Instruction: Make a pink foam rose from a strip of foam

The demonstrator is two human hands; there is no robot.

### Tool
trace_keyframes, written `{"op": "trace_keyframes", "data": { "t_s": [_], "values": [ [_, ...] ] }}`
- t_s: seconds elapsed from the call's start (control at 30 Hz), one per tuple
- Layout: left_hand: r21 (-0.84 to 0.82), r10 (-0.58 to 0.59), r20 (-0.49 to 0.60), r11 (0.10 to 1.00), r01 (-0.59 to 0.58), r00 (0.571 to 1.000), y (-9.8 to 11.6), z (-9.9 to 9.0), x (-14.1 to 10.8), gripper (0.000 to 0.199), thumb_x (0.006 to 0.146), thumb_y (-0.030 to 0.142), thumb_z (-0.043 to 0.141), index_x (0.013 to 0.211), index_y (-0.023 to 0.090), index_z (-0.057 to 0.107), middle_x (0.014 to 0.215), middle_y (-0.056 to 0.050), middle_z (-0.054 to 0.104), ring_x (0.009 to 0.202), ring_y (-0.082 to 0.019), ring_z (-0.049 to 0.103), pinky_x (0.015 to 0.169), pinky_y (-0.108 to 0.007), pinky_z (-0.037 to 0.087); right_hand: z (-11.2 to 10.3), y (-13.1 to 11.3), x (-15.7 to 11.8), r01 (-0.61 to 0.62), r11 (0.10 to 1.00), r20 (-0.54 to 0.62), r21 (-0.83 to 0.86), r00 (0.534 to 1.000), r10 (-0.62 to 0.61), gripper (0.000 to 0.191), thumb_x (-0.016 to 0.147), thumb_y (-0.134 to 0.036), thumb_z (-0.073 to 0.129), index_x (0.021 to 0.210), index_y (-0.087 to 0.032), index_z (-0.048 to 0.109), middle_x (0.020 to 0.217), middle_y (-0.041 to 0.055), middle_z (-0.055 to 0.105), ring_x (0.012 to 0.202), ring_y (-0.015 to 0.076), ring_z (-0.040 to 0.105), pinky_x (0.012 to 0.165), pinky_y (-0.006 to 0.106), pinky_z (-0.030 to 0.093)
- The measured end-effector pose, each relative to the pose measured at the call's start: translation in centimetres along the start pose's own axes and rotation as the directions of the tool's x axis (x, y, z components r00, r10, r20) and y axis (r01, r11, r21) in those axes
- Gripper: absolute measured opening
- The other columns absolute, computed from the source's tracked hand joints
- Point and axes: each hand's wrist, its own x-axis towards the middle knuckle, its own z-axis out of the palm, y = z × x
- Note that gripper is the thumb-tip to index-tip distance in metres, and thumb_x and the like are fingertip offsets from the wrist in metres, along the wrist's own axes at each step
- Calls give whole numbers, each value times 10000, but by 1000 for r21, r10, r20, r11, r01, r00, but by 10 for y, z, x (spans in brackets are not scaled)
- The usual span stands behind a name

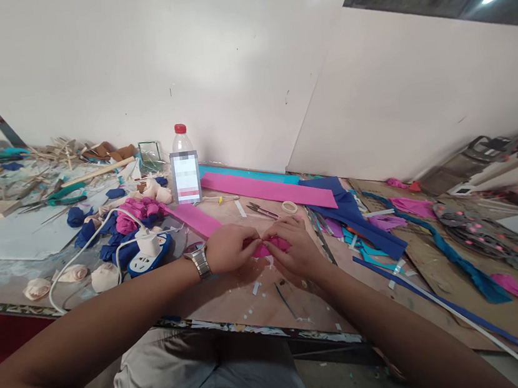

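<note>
Between my two hands, just above the worktable (235, 310), is a small piece of pink crepe paper (278, 244). My left hand (233, 247), with a watch on its wrist, pinches the paper's left end. The fingers of my right hand (296, 247) close on it from the other side, thumbs near each other. Fingers hide part of the paper. A pink strip (196, 219) lies beside my left hand. Behind the hands are a longer pink paper strip (268, 191), a pair of scissors or pliers (262, 211) and a pale tape ring (289, 206).
A red-capped bottle (185, 171) stands by the white wall panel (234, 65). Left of it are bunched pink paper flowers (141, 215) and a blue power strip (151, 257) with a white cable. Blue paper (361, 219) and a white stick (472, 319) lie at right.
</note>
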Motion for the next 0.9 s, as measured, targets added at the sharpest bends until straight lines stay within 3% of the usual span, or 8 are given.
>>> {"op": "trace_keyframes", "data": {
  "t_s": [0.23, 0.37, 0.57, 0.9],
  "values": [
    [-75, 1, 16, 997, 1, 1000, 2, -2, 0, 317, 981, 376, 484, 874, 210, 731, 809, -28, 745, 703, -167, 617, 612, -285, 339, -1, -1, 0, 24, 1000, -31, -8, 999, -24, 61, 906, -206, 670, 864, -248, 683, 868, 26, 751, 908, 243, 616, 941, 454, 362],
    [42, 15, 15, 999, -16, 1000, -1, 3, 0, 281, 966, 367, 502, 938, 222, 741, 851, -43, 758, 753, -190, 653, 619, -294, 354, 1, -1, -1, -3, 1000, 15, 2, 1000, 3, 57, 893, -189, 649, 868, -239, 654, 887, 31, 746, 939, 248, 619, 954, 458, 338],
    [266, 122, 66, 955, -135, 990, -4, 9, 3, 286, 986, 357, 470, 941, 221, 717, 882, -62, 753, 786, -213, 682, 615, -306, 371, 2, -2, -1, -55, 998, 120, 28, 991, 51, 73, 871, -154, 585, 858, -224, 602, 889, 28, 716, 941, 236, 619, 960, 448, 332],
    [225, 61, 62, 972, -73, 996, -4, 7, 2, 304, 1000, 345, 463, 934, 229, 737, 898, -50, 763, 802, -204, 684, 607, -298, 358, 4, 1, -2, -52, 999, 91, 9, 995, 51, 40, 894, -199, 622, 882, -230, 644, 911, 39, 738, 969, 252, 619, 955, 453, 328]
  ]
}}
